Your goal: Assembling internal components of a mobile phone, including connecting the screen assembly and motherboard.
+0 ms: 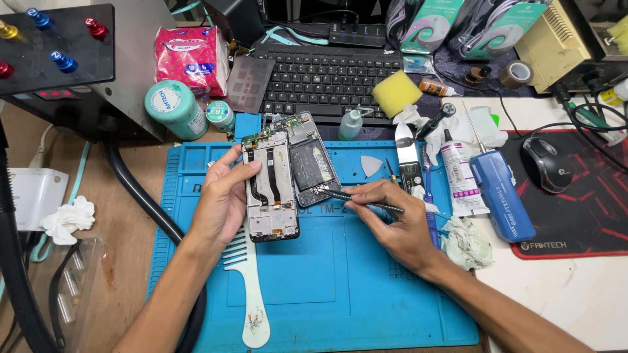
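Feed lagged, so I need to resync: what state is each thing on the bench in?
Opened phone: back off, insides exposed, tilted up by left hand.
Tweezers: pinched in right hand, tips at phone's edge.
Second phone body: open, flat on blue mat.
Glue tube: capped, lying down.
White comb: lying flat.

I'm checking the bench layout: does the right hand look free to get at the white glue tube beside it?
Probably not at once: the right hand holds tweezers over the opened phone. The glue tube lies close to its right, with nothing between them.
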